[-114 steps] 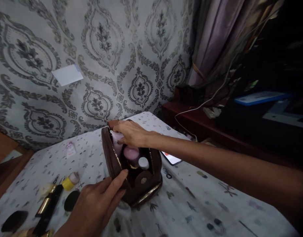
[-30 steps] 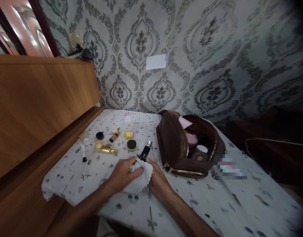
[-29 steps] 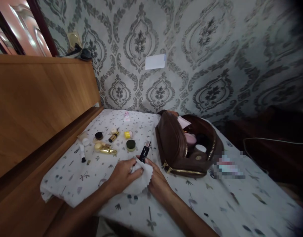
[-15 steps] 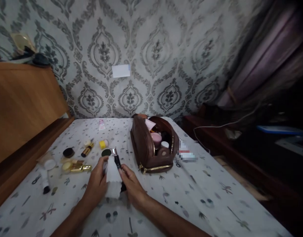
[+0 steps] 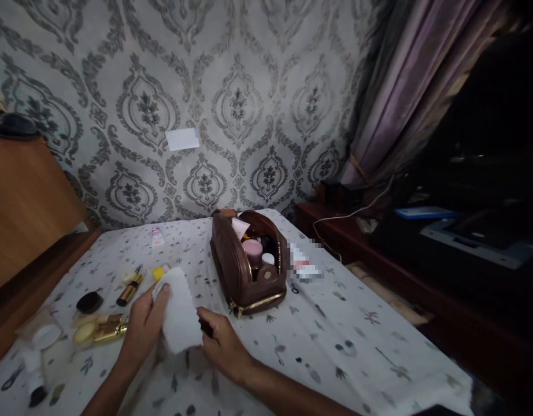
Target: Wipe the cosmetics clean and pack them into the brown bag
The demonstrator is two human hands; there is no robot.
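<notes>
My left hand (image 5: 147, 318) is closed on a white tissue (image 5: 178, 312), its thumb pressed over the upper left edge. The sheet hangs spread out between my hands and hides what lies behind it. My right hand (image 5: 225, 344) is closed around a small black cosmetic bottle (image 5: 204, 327), of which only a dark end shows beside the tissue's right edge. Beyond my right hand stands an unzipped brown makeup bag (image 5: 232, 260), with a pink jar (image 5: 252, 252), a white-lidded jar (image 5: 267, 259) and a pale pink tube (image 5: 240, 227) inside.
Left of my hands lie a black round compact (image 5: 89, 302), a black-and-gold tube (image 5: 130, 290), a gold bottle (image 5: 111, 331), a white jar (image 5: 47, 335) and a black-capped white tube (image 5: 34, 372). A pink tube (image 5: 157, 236) lies near the wall. A wooden cabinet (image 5: 30, 202) borders the left.
The tissue, narrow and folded earlier, is now spread wider and raised. The black bottle has gone mostly out of sight behind the tissue and my right fingers. The view has turned right.
</notes>
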